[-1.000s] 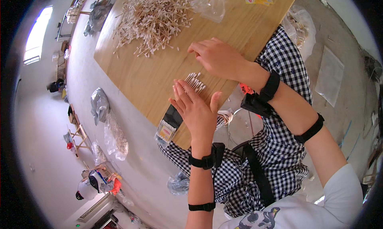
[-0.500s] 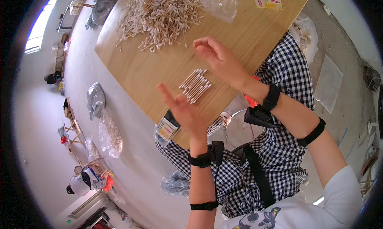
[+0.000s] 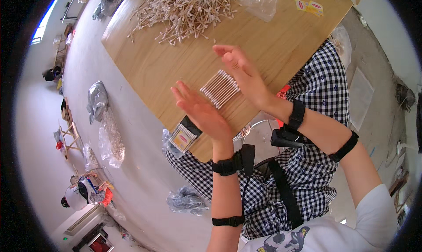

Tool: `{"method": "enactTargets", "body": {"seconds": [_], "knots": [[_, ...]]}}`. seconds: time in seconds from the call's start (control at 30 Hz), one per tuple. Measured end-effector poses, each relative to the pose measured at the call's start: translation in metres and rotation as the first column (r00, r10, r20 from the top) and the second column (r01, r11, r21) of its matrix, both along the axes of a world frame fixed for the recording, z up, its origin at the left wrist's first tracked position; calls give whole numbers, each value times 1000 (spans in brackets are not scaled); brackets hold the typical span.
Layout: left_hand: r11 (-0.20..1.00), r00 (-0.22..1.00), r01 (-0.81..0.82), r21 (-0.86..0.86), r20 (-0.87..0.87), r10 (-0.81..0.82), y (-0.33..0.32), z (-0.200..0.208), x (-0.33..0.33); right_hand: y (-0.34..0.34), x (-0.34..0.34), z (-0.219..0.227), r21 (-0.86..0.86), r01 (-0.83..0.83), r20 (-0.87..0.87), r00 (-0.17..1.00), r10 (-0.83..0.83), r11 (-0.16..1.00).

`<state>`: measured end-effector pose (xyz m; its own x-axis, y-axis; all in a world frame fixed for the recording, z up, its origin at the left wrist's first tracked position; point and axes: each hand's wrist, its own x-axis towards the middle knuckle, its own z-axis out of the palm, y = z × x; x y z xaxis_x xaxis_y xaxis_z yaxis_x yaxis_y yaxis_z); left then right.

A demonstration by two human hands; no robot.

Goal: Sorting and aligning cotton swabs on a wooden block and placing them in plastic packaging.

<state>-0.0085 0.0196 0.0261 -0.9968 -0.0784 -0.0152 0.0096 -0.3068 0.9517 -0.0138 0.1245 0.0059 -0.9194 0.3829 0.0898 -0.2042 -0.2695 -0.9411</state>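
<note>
A row of cotton swabs (image 3: 220, 89) lies side by side on the wooden table (image 3: 162, 80), their tips nearly level. My left hand (image 3: 200, 109) is on the row's left side, fingers stretched out and palm turned toward it. On the other side, my right hand (image 3: 244, 74) is held with straight fingers, close against the swab ends or just above them. Neither hand grips anything. By my left wrist, a small pack of swabs with a yellow label (image 3: 182, 138) sits at the table's near edge beside a black object (image 3: 191, 125).
A large heap of loose cotton swabs (image 3: 184, 10) covers the table's far side. Right of it are a clear plastic bag (image 3: 263, 6) and several yellow printed cards (image 3: 309, 7). Plastic bags (image 3: 112, 140) lie on the floor to the left. My checkered-clad legs (image 3: 318, 80) are beside the table.
The swabs went from a staggered bunch to an even row. Both hands have come closer around them. The view has shifted slightly, so the heap sits higher in it.
</note>
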Motion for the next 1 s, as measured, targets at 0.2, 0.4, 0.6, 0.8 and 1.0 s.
{"method": "enactTargets", "body": {"seconds": [0.2,0.4,0.6,0.8,1.0], "knots": [[998,999,46,-52,9,-45,7,-1,0,-1,-1,-2,-24,-49,-20,999,48,999],[902,980,60,-428,-148,-135,3,-6,3,1,0,-3,-102,-40,0,999,40,994],[-57,857,-111,-992,-66,-512,0,-5,27,45,6,-4,389,23,-1,1000,-25,921],[-49,855,-157,-986,-111,-507,-3,-13,26,53,21,-15,680,-44,-40,995,96,732],[1,850,-208,-978,-182,-494,-3,-18,27,54,22,-13,758,-32,-92,983,156,652]]}}
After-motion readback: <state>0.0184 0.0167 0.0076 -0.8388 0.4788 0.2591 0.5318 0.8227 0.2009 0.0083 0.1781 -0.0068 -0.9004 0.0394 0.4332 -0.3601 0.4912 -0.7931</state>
